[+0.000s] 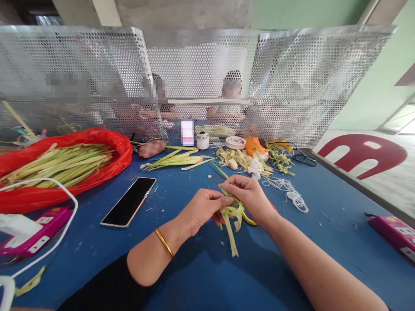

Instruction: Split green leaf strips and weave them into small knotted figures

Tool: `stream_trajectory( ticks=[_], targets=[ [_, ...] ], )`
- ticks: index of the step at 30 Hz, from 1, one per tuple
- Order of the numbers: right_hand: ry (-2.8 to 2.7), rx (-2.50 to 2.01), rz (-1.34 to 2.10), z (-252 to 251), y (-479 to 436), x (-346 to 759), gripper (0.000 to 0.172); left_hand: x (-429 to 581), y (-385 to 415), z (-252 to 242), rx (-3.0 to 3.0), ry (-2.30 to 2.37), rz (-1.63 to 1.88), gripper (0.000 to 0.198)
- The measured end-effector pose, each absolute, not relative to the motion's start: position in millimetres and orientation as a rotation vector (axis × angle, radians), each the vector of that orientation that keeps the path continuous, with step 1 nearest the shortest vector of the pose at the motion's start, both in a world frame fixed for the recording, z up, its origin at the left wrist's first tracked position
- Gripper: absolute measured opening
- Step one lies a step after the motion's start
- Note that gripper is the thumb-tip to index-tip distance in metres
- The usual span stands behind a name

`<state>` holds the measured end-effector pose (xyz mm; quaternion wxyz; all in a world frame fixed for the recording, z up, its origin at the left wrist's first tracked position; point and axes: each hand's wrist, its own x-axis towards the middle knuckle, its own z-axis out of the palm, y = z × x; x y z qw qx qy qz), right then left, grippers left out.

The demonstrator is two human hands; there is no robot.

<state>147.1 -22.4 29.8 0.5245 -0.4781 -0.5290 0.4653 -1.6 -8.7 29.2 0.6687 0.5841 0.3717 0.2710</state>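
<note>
Both hands meet over the blue table, pinching a bundle of pale green leaf strips (231, 224). My left hand (207, 207) grips the bundle from the left, its thumb pressed on the leaves. My right hand (248, 196) pinches the upper part between thumb and fingers. Loose leaf ends hang below the fingers, and a thin green stalk (220, 170) sticks out beyond them. Under my right hand shows part of a yellow and red tool handle (249, 219); the rest of it is hidden.
A red plastic bag (121, 147) full of long leaves stands left. A black-screened phone (129, 202), cut stalks (178, 160), leaf scraps (233, 158), white string (292, 196) and purple power strips (394, 233) lie around. Behind a perforated metal screen (201, 65) sit other people.
</note>
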Motion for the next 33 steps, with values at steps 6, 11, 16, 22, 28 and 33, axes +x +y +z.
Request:
stream_trajectory(
  ticks=[6, 11, 16, 22, 28, 33],
  targets=[
    [-1.245, -1.136, 1.12, 29.9, -23.7, 144.6, 0.027, -3.6, -8.8, 33.3, 1.383, 0.826, 0.515, 0.029],
    [-1.274, -1.097, 1.186, 31.7, -23.1, 148.5, 0.028, -4.1, -8.8, 35.1, 1.401, 0.844, 0.503, 0.029],
    [-1.277, -0.988, 1.389, 36.7, -20.5, 162.0, 0.024, -3.9, -8.1, 35.4, 1.357, 0.905, 0.569, 0.029],
    [-1.285, -0.969, 1.452, 39.9, -19.8, 167.2, 0.02, -5.0, -8.1, 35.3, 1.364, 0.862, 0.569, 0.028],
    [-1.092, -0.976, 1.426, 34.3, -23.2, 152.6, 0.02, -6.1, -9.0, 31.4, 1.72, 0.858, 0.545, 0.03],
    [-1.046, -0.999, 1.252, 28.5, -22.1, 145.7, 0.023, -5.8, -8.3, 31.4, 1.825, 0.881, 0.577, 0.029]
  ],
)
